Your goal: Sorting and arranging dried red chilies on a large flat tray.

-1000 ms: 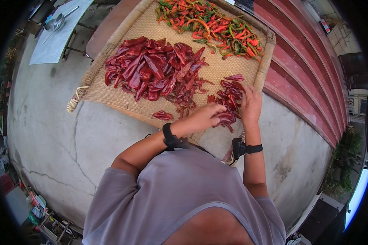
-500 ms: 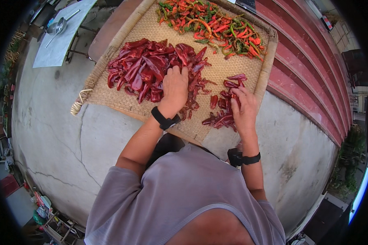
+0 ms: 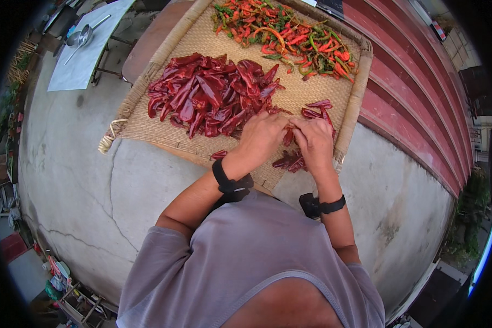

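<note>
My left hand point(image 3: 262, 136) and my right hand point(image 3: 316, 143) meet over the front right of a woven tray. Both are closed, fingertips together on a dried red chili pepper point(image 3: 292, 127) mostly hidden by the fingers. To the left of them lies a large heap of glossy dark red dried chilies point(image 3: 202, 93). Beneath and around my right hand is a smaller group of dark red chilies point(image 3: 292, 162), partly covered by the hand. One short chili point(image 3: 220, 155) lies alone beside my left wrist.
Fresh red, orange and green chilies point(image 3: 290, 38) fill the far end of the woven tray point(image 3: 147, 82), which has a thick rolled rim. Red steps point(image 3: 415, 104) rise on the right. At far left, a pale table point(image 3: 82, 68) carries a metal ladle and strainer.
My left hand has left the big heap and moved right to meet my right hand, which shifted slightly left. The lone chili by my left wrist now shows.
</note>
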Tool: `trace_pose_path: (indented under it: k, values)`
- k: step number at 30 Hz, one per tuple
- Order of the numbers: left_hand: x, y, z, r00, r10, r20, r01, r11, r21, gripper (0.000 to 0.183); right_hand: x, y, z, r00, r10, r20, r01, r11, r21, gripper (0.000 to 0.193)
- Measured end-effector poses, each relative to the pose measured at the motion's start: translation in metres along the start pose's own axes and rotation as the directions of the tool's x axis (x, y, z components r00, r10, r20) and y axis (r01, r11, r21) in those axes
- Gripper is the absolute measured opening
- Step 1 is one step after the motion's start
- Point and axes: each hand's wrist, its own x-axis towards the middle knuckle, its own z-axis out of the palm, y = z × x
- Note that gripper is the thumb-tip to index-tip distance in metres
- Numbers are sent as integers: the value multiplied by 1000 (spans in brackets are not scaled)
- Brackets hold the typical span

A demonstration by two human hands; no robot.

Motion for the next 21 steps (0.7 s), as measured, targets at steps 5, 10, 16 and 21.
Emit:
trace_pose_path:
  k: [5,10,16,21]
  values:
    - [-4,-25,5,966,-247,-83,260,918,299,33,-1,36,-13,993,96,-61,-109,961,-254,26]
    - [-2,-44,13,971,-237,-12,225,905,361,27,-21,74,2,978,206,-20,-191,864,-466,33]
    - [1,-14,-4,987,-160,-6,160,987,8,23,0,18,-9,975,221,23,-221,974,41,43]
    - [15,-3,5,999,-32,1,32,994,-102,26,2,7,0,970,201,136,-233,928,289,34]
